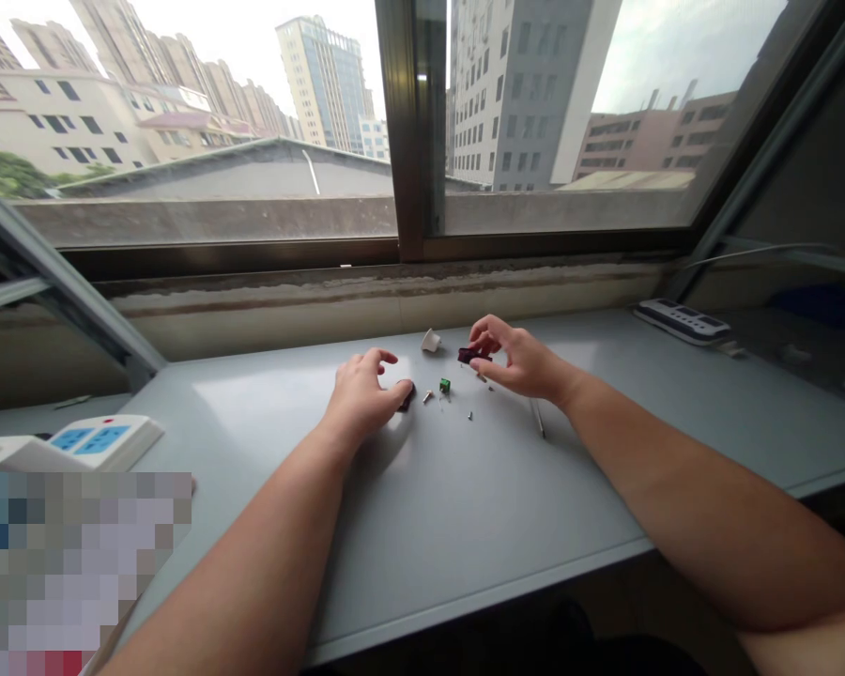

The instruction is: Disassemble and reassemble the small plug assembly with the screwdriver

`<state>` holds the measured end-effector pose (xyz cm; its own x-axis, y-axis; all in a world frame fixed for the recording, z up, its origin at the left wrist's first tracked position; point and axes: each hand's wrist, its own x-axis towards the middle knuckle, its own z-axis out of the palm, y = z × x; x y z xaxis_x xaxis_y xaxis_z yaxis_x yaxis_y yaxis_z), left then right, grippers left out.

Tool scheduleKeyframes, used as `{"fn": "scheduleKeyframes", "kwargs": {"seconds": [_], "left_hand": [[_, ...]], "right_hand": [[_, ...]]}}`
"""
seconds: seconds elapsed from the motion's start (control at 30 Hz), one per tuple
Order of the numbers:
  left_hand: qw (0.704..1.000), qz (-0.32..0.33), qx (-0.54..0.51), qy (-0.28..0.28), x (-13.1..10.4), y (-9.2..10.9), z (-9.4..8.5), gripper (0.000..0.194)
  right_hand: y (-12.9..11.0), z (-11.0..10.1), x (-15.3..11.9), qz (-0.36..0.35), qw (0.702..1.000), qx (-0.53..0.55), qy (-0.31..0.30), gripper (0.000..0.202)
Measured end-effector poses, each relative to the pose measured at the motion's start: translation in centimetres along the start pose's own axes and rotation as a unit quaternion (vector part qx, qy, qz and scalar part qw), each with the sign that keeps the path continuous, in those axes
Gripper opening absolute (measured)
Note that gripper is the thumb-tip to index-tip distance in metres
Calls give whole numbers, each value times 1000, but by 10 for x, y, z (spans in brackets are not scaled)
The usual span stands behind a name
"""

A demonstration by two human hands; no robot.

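A: What do you see nearest on the tabletop (408, 526)?

B: One thin metal rod (541, 421), then one tiny screw (469, 415) and one longer screw (428, 396). (More small bits lie under the right hand, but I cannot count them surely.)

A: And the hands?

B: There are two, and they are apart. The left hand (361, 394) has its thumb on a flat dark piece (408, 396), with the index finger raised. The right hand (525, 361) pinches a narrow dark piece (467, 356), just above the tabletop.

A: Which step is this?

B: I judge it is handling of loose parts; such a small piece calls for a light fingertip hold.

A: What is between and behind?

B: One green block (445, 385) between the hands, and farther, one white piece (431, 341).
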<state>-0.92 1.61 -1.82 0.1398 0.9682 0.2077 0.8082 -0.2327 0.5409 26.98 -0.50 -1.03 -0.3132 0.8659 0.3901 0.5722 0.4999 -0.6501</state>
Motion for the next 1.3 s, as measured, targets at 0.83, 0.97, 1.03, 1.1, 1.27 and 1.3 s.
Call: {"fn": "scheduleKeyframes", "kwargs": {"seconds": [0.83,0.97,1.03,1.1,1.27,1.3], "left_hand": [[909,-68,-412,-14,-12,25,1,30],[867,-93,-486,-51,-14,32,0,51],[855,-101,-503,-76,-14,34,-1,47],[857,-104,-497,-92,-13,34,-1,32],[899,-98,-424,-60,-7,27,-2,15],[902,-103,-416,-48,-6,26,-2,15]], "right_hand": [[-23,32,0,23,983,-157,-94,19],[-29,43,3,14,972,-211,-97,19],[-31,45,4,2,970,-216,-108,19],[-31,46,6,-7,970,-219,-109,20],[-29,44,7,-19,965,-233,-120,20],[-29,43,6,-17,964,-235,-121,20]]}}
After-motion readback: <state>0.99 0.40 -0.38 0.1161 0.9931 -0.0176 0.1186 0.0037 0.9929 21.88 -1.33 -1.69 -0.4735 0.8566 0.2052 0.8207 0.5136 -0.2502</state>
